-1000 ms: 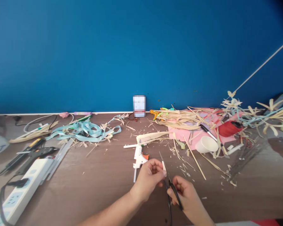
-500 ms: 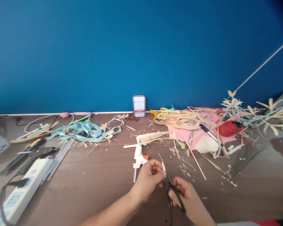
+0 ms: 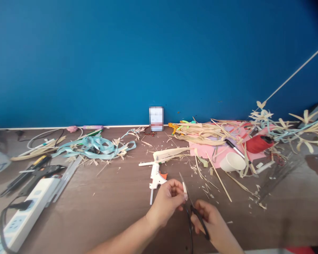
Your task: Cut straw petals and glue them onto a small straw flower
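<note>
My left hand [image 3: 172, 197] pinches a small pale strip [image 3: 185, 188], probably of the same dried leaf as the pieces around. In my right hand [image 3: 208, 218] are black-handled scissors [image 3: 200, 220], fingers wrapped round the handles. Their blades point up and away from me, right beside the pale strip. Whether the blades touch the strip I cannot tell. Just beyond my left hand lies a white glue gun [image 3: 155, 176] with an orange trigger and a clear glue stick in it. A black cable [image 3: 190, 233] runs down between my hands.
Light blue ribbon [image 3: 95, 146] lies back left, near a white power strip [image 3: 31, 208] and a black glue gun [image 3: 38, 178]. Dried leaf strips [image 3: 206, 134], pink paper [image 3: 209, 157], a white cup [image 3: 232, 162] and a red thread spool [image 3: 258, 144] crowd the right. Scraps litter the middle.
The scissors and my right hand have shifted very slightly to the right. My left hand stays in place, still pinching the pale strip.
</note>
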Motion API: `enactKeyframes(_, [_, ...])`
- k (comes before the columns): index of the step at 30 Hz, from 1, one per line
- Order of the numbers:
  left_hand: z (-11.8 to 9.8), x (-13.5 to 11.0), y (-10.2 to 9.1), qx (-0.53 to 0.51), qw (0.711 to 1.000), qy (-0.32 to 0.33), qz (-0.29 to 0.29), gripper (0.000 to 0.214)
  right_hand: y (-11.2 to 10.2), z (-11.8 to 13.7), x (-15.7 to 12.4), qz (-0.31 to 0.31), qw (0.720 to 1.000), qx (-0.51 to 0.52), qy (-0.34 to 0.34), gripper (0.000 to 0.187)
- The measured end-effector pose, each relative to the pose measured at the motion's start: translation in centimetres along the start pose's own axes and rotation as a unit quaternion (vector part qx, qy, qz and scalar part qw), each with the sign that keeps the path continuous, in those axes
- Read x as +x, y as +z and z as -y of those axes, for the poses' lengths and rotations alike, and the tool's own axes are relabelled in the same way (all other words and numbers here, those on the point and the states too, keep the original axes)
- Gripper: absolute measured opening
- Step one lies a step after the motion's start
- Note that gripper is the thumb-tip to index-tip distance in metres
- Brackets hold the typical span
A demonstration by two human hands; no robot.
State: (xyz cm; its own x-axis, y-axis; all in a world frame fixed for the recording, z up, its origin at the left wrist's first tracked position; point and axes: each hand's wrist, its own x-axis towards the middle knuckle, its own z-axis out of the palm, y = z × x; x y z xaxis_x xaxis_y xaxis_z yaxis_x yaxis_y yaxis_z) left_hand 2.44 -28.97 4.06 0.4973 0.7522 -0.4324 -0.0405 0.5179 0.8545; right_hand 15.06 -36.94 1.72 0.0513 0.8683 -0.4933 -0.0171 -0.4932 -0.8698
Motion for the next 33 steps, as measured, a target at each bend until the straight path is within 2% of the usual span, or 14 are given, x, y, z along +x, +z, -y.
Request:
enactKeyframes(8, [0.0,-0.1,0.0,0.001,1.000,-0.001,0.002,0.018,-0.2,0.0,-0.1,0.016,1.000,-0.001,-0.012,0.030])
enactKeyframes(14, [0.2,0.0,-0.1,-0.017,1.000,-0.007,0.006,0.018,-0.3,-0.3,0.2,-0.022,0.998,-0.051,0.000,0.030])
enactKeyframes(17, [0.4,0.1,-0.3,-0.026,1.000,-0.015,0.003,0.018,-1.1,-0.3,0.4,-0.058,0.991,-0.124,-0.009,0.029])
enactKeyframes(19, [0.5,0.1,-0.4,-0.029,0.999,-0.016,0.002,0.019,-2.2,-0.5,0.6,-0.103,0.969,-0.224,-0.030,0.027])
enactKeyframes(22, [0.5,0.1,-0.7,-0.026,0.999,-0.022,0.008,0.021,-4.0,-0.7,0.6,-0.178,0.905,-0.384,-0.038,0.021])
enactKeyframes(25, [0.3,0.1,-0.9,-0.037,0.999,-0.032,0.006,0.022,-5.0,-0.9,0.7,-0.203,0.860,-0.468,-0.031,0.017])
enactKeyframes(29, [0.3,0.1,-0.8,-0.047,0.998,-0.034,0.014,0.021,-4.8,-0.6,1.2,-0.199,0.819,-0.535,-0.055,0.014])
enactKeyframes(31, [0.3,0.1,-0.7,-0.044,0.998,-0.042,0.021,0.020,-4.7,-0.2,1.4,-0.156,0.816,-0.555,-0.038,0.006])
enactKeyframes(33, [0.3,0.1,-0.7,-0.041,0.998,-0.049,0.028,0.019,-5.0,0.4,1.4,-0.102,0.825,-0.556,-0.026,0.008])
